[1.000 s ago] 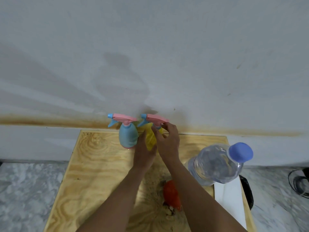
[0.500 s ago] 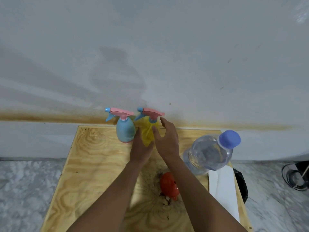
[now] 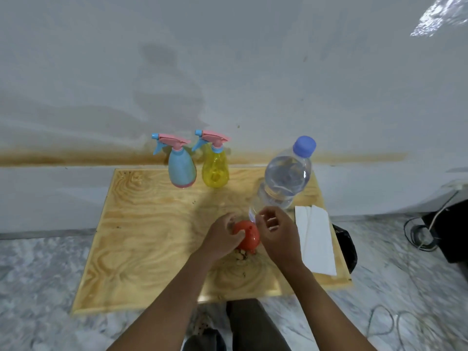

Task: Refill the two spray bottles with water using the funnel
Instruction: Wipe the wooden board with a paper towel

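The funnel is orange-red and glossy, wide end down on the plywood board, near its front middle. My left hand grips it, thumb across its side and fingers curled behind. My right hand hangs just beside it, fingers loosely curled with nothing in them (whether it touches the funnel I cannot tell). Two spray bottles stand upright side by side at the far edge, both with pink triggers and blue nozzles: the blue spray bottle and the yellow spray bottle. One clear water bottle with a blue cap stands to the right, and one folded white paper towel lies by it.
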{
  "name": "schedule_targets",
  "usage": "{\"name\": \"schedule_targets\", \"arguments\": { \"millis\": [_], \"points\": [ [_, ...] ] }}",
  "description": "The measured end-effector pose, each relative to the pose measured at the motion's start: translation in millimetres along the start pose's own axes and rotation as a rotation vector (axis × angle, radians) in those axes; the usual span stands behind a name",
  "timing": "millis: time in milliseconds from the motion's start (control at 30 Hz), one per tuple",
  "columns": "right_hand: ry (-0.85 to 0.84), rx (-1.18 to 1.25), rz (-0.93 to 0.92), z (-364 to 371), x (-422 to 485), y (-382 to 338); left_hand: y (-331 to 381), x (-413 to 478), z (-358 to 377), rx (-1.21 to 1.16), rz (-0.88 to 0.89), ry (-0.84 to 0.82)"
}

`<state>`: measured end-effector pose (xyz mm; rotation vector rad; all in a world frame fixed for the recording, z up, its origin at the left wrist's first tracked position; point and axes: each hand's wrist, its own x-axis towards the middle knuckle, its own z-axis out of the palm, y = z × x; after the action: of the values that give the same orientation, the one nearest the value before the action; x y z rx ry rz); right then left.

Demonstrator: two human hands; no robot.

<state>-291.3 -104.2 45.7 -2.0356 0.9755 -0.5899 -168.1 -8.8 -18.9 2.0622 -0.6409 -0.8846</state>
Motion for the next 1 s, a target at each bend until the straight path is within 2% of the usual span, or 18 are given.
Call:
{"name": "schedule_targets", "arguments": {
  "millis": [133, 300, 500, 700, 1000],
  "points": [
    [0.152, -0.032, 0.132, -17.3, -2.0, 14.9, 6.7, -6.3, 28.0, 0.073, 0.000, -0.019],
    [-0.032, 0.127, 0.090, -25.5, 22.1, 30.2, 10.4, -5.4, 42.7, 0.125, 0.006, 0.092],
    [-0.089, 0.196, 0.028, -29.4, 51.6, 32.8, 5.1, -6.6, 44.2, 0.114, 0.040, 0.148],
    [-0.035, 0.201, -0.077, -26.2, 67.4, 15.6, 3.5, -7.6, 39.0, 0.095, 0.048, 0.172],
    [0.066, 0.241, 0.019, -16.9, 75.5, 2.7, 7.6, 11.2, 9.9, 0.104, 0.043, 0.242]
  ]
}}
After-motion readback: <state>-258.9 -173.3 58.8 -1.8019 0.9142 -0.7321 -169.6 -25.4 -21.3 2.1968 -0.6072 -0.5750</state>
